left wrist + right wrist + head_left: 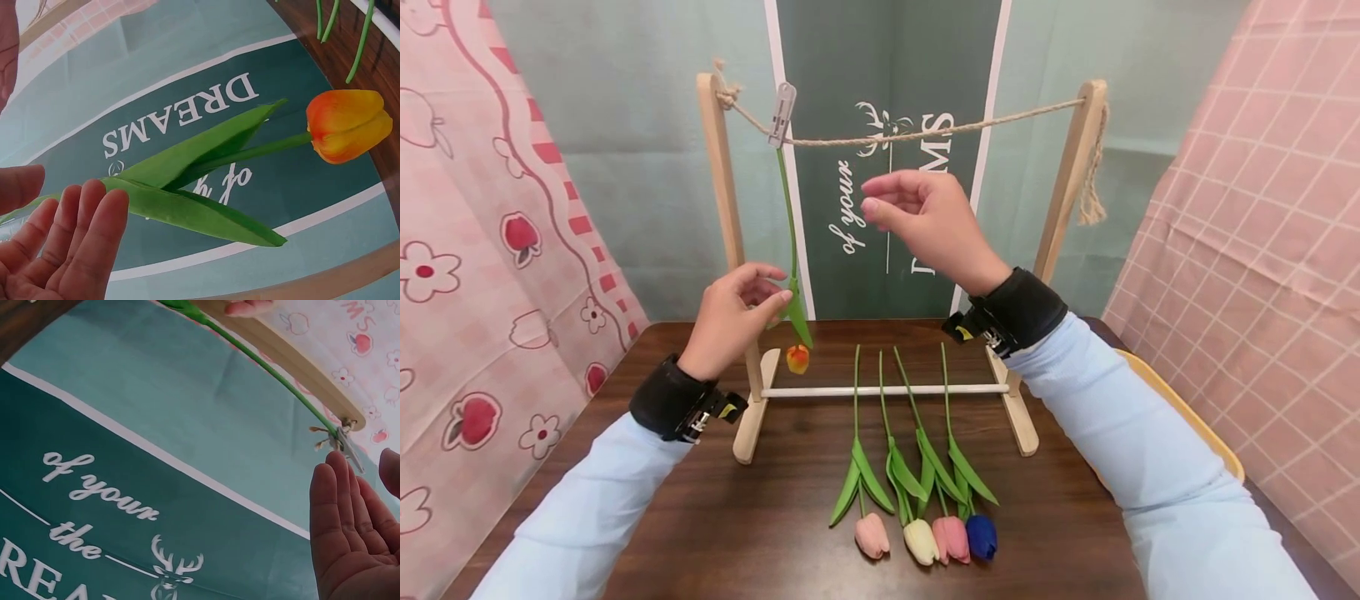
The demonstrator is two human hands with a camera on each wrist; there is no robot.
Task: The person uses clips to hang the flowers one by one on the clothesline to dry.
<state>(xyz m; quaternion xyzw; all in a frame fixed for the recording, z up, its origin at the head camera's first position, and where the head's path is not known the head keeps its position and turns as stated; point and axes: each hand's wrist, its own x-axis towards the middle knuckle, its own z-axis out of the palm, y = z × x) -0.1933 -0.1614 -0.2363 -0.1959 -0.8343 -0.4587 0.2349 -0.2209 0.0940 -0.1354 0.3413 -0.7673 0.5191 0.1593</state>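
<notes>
An orange-yellow tulip point(797, 359) hangs head down, its stem end gripped by a grey clothespin point(782, 115) on the twine point(880, 142). Beside the tulip's green leaves is my left hand point(733, 312); the left wrist view shows a gap between thumb and relaxed fingers, with the fingertips right at the leaf point(206, 209). My right hand point(936, 221) is in the air below the twine, to the right of the clothespin, fingers loosely bent and holding nothing. In the right wrist view the clothespin point(350, 452) appears just beyond its fingertips.
The twine is strung between two posts of a wooden stand point(1063, 179) on a brown table point(715, 533). Several tulips lie in front: pale pink point(872, 536), cream point(921, 542), pink point(951, 539) and blue point(981, 537). A yellow tray point(1187, 408) is partly hidden by my right arm.
</notes>
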